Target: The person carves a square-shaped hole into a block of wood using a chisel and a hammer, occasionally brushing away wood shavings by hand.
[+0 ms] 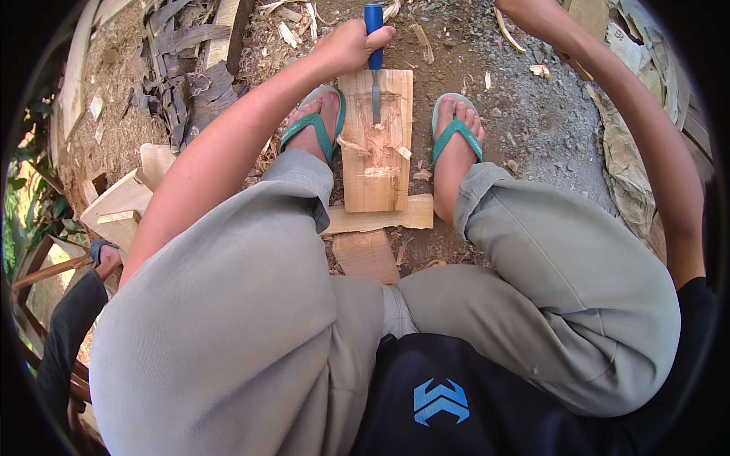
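My left hand (352,50) is wrapped round the blue handle of a chisel (376,99). The chisel stands nearly upright in the picture, its metal blade against a pale wooden block (357,190). Rough, chipped-out wood and loose curls mark a recess in the block's face. The block lies between my feet, its near end on a flat wooden strip (411,213). At the far right my right hand (525,9) is raised and cut off by the top edge. Its fingers, and anything in them, are out of sight.
My sandalled feet (456,137) flank the block. A small wood offcut (366,254) lies nearer me. Dark bark pieces (209,99) and pale offcuts (125,199) lie left, crumpled sheeting (627,152) right. Another person's leg (72,319) shows at far left.
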`<state>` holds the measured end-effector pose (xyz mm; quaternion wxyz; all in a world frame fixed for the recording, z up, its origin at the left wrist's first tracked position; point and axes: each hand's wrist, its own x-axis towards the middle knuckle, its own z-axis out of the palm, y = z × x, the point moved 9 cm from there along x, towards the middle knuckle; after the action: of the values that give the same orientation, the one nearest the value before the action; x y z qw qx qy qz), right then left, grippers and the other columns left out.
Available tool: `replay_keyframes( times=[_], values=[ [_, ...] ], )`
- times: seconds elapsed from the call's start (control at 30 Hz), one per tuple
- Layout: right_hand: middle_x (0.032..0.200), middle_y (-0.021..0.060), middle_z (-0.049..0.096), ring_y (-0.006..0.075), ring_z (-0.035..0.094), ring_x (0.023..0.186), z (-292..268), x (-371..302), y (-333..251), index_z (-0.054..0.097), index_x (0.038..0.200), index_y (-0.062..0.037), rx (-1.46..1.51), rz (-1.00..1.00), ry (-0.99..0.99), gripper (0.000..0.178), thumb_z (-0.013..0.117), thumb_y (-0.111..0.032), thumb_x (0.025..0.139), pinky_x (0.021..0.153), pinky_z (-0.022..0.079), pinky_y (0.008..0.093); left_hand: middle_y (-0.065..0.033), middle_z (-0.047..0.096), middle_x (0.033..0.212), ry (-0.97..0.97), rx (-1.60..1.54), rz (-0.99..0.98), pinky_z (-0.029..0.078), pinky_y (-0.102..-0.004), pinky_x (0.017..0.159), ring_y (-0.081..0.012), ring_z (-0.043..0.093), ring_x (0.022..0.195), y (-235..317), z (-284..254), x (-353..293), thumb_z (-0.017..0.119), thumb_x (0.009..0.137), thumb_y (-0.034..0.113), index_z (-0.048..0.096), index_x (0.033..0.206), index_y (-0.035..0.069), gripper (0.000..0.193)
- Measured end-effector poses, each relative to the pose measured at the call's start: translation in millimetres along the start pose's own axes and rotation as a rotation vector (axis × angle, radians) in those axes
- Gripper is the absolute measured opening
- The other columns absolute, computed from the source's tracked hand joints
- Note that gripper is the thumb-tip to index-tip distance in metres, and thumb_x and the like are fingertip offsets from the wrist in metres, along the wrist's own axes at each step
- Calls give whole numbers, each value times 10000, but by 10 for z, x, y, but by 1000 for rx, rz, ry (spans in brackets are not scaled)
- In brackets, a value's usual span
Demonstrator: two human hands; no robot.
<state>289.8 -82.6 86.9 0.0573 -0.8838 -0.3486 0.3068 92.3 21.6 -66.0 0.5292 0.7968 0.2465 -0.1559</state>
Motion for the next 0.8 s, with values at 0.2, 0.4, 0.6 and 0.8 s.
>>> replay_keyframes(
  times=[0.2, 0.4, 0.6, 0.8],
  values=[
    [679, 103, 572, 193, 556, 589, 144, -400, -182, 613, 1066, -25, -98, 100, -342, 293, 465, -4, 815, 546, 441, 387, -130, 675, 728, 110, 21, 44, 512, -428, 712, -289, 680, 706, 9, -73, -93, 512, 921, 620, 694, 822, 45, 612],
    [715, 78, 607, 179, 567, 667, -365, -153, 68, 679, 1148, -92, 16, 1, -121, 409, 514, -47, 777, 586, 446, 394, -126, 654, 666, 103, -45, 197, 501, -398, 621, -287, 666, 646, 453, -107, -575, 580, 914, 544, 662, 758, 34, 540],
    [808, 150, 677, 227, 625, 767, -614, -314, -489, 678, 1081, -66, -179, -316, -35, 337, 530, -28, 780, 708, 470, 400, -133, 652, 693, 124, -85, 110, 501, -399, 658, -281, 664, 676, 174, -162, -338, 573, 928, 580, 660, 808, 15, 585],
    [835, 201, 675, 268, 646, 818, 2, -243, -50, 650, 1119, -45, 7, -13, -163, 367, 483, -28, 793, 739, 502, 420, -136, 652, 720, 28, -107, 124, 501, -416, 690, -278, 661, 695, 153, 44, -18, 520, 931, 610, 661, 835, 19, 615]
  ],
)
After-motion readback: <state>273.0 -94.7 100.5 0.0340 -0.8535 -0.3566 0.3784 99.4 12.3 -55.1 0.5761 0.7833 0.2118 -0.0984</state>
